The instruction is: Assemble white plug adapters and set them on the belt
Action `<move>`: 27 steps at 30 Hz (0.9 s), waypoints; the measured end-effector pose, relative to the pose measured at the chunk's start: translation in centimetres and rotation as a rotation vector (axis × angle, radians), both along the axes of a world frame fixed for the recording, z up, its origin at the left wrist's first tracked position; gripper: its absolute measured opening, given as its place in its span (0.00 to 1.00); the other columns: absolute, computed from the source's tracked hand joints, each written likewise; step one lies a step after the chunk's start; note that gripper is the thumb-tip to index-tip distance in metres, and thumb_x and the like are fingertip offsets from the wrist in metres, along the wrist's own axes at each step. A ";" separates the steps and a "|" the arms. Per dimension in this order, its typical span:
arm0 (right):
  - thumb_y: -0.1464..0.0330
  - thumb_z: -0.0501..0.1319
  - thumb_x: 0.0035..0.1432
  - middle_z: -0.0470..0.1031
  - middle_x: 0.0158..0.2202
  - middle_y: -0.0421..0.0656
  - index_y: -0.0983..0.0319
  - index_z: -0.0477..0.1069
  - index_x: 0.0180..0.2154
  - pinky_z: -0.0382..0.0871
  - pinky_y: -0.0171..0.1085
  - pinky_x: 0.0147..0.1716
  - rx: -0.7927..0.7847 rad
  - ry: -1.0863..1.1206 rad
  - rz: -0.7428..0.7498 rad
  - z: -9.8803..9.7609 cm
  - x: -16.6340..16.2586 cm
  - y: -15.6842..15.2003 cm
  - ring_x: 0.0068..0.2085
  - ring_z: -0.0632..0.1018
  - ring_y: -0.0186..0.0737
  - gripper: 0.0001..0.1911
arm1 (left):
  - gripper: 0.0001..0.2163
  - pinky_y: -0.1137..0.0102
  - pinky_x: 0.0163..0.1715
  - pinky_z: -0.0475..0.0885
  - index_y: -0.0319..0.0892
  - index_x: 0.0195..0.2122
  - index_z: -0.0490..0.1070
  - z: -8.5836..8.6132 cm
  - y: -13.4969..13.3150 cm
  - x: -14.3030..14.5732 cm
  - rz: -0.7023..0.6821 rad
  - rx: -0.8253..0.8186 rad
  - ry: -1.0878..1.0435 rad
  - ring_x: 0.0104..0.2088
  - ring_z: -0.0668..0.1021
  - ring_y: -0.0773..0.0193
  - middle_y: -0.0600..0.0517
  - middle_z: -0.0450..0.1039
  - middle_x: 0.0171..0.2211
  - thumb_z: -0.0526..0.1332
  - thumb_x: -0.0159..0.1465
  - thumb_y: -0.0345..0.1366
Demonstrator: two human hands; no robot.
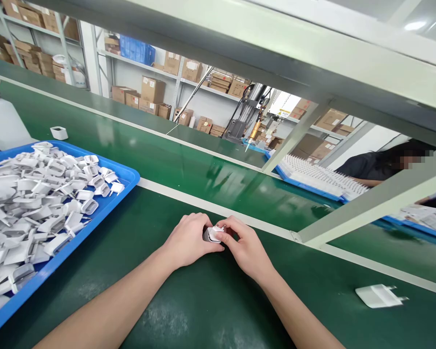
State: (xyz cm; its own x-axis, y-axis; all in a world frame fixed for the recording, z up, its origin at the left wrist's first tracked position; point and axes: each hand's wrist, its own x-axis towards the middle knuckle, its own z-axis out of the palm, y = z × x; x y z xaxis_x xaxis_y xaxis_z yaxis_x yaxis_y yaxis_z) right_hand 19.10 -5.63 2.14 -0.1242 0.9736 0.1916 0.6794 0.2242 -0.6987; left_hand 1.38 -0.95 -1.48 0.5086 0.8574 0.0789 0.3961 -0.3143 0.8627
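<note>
Both of my hands meet over the green work surface (189, 310), around a small white charger housing (211, 235). My left hand (191, 241) wraps it from the left, fingers curled behind and thumb in front. From the right, my right hand (242, 245) pinches it between thumb and forefinger, near what looks like a metal pin. Fingers cover much of the piece. To the left, a blue tray (132, 179) is heaped with white plug housings (39, 194). A white charger with two pins (380, 295) lies on the surface at the right.
A white housing (59, 133) and a pump bottle (3, 118) stand beyond the tray. A slanted metal frame post (370, 194) rises at the right. Across the belt (160, 150), a person (366, 165) sits near trays of white parts (319, 177). Shelves of boxes line the back.
</note>
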 end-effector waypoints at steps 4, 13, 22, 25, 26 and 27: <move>0.61 0.59 0.67 0.72 0.34 0.42 0.57 0.73 0.37 0.64 0.41 0.35 0.056 -0.075 0.000 0.2 -0.3 -0.3 0.37 0.72 0.45 0.09 | 0.18 0.68 0.39 0.67 0.44 0.38 0.71 -0.1 0.1 0.0 0.000 0.019 0.003 0.46 0.72 0.57 0.53 0.71 0.41 0.72 0.55 0.50; 0.61 0.61 0.66 0.72 0.33 0.41 0.57 0.73 0.36 0.63 0.40 0.33 0.034 -0.083 -0.022 0.4 -0.5 -0.5 0.35 0.72 0.44 0.07 | 0.18 0.68 0.39 0.66 0.44 0.37 0.70 0.2 0.1 0.0 -0.003 0.004 -0.001 0.44 0.71 0.57 0.54 0.71 0.40 0.72 0.55 0.48; 0.64 0.61 0.65 0.72 0.32 0.40 0.58 0.73 0.36 0.63 0.40 0.34 0.064 -0.100 -0.024 -0.2 -0.6 -0.2 0.34 0.72 0.42 0.06 | 0.17 0.69 0.36 0.65 0.44 0.36 0.69 -0.3 0.3 0.1 -0.002 0.027 -0.007 0.43 0.71 0.57 0.54 0.71 0.39 0.71 0.54 0.49; 0.65 0.61 0.64 0.72 0.32 0.40 0.58 0.73 0.36 0.63 0.39 0.34 0.107 -0.111 -0.022 -0.6 -0.5 -0.1 0.34 0.71 0.42 0.05 | 0.17 0.70 0.34 0.64 0.44 0.35 0.69 -0.4 0.5 0.2 0.001 0.038 -0.004 0.43 0.71 0.57 0.54 0.72 0.39 0.72 0.54 0.49; 0.65 0.61 0.64 0.71 0.32 0.41 0.58 0.73 0.36 0.63 0.39 0.34 0.125 -0.119 -0.022 -0.7 -0.4 -0.1 0.34 0.71 0.42 0.05 | 0.17 0.70 0.34 0.64 0.44 0.35 0.69 -0.4 0.6 0.2 0.001 0.041 -0.004 0.42 0.72 0.57 0.54 0.72 0.39 0.72 0.53 0.48; 0.65 0.61 0.64 0.71 0.31 0.41 0.59 0.73 0.35 0.63 0.40 0.35 0.141 -0.126 -0.023 -0.7 -0.4 -0.2 0.34 0.71 0.43 0.05 | 0.17 0.71 0.33 0.64 0.44 0.34 0.70 -0.4 0.6 0.2 -0.002 0.046 -0.004 0.42 0.72 0.57 0.54 0.72 0.38 0.72 0.53 0.48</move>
